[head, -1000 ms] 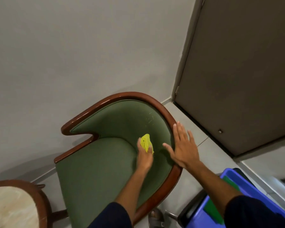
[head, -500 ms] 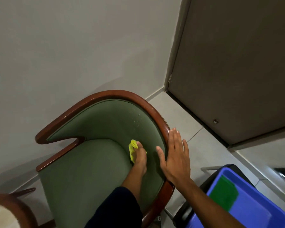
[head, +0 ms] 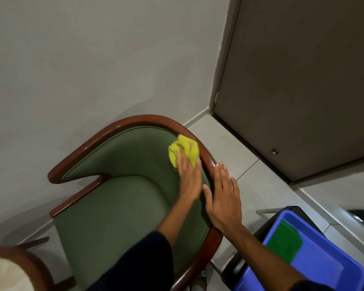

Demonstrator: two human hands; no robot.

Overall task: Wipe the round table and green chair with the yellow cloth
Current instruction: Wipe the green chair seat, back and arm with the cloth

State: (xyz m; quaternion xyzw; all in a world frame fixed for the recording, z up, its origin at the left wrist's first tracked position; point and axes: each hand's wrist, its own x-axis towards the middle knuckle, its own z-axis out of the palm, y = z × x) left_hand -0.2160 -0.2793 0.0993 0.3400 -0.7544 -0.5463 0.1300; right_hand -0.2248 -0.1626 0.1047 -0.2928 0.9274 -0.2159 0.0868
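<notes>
The green chair (head: 118, 208) with a dark wooden rim fills the middle of the view, below me. My left hand (head: 188, 177) presses the crumpled yellow cloth (head: 184, 151) against the upper inside of the padded backrest, just under the rim. My right hand (head: 223, 198) lies flat on the wooden rim at the chair's right side, fingers spread, holding nothing. A slice of the round table (head: 6, 271), pale top with a brown edge, shows at the bottom left corner.
A grey wall stands behind the chair. A brown door (head: 298, 80) is at the right, with a small floor stop (head: 274, 152). A blue bin (head: 315, 261) holding something green (head: 285, 244) sits at the bottom right on the tiled floor.
My left hand has slid the yellow cloth from the lower backrest up to just under the top rim. My right hand stays on the rim.
</notes>
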